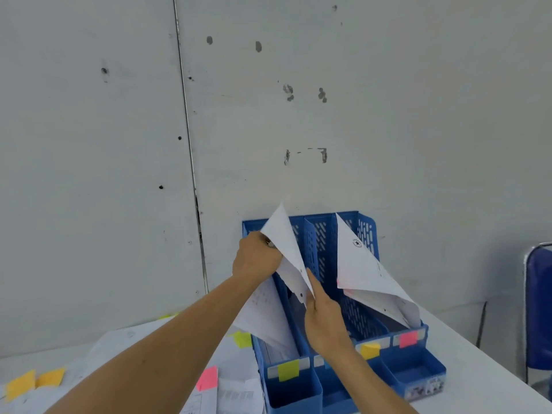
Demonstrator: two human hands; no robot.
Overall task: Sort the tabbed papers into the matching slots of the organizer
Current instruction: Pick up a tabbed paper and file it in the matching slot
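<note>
A blue organizer [418,369] stands against the wall, its slots tagged yellow-green [288,369], orange-yellow [369,350] and pink [408,339]. My left hand [257,258] grips the top edge of a white sheet [283,234] over the leftmost slot. My right hand [322,318] pinches the sheet's lower edge. More white papers [268,318] stand in that slot under the sheet. Several sheets [367,273] lean in the pink-tagged right slot.
Loose papers with pink [206,378], green [242,339] and orange [21,383] tabs lie on the white table [466,348] at the left. A blue chair [539,309] stands at the right edge. A grey wall rises right behind the organizer.
</note>
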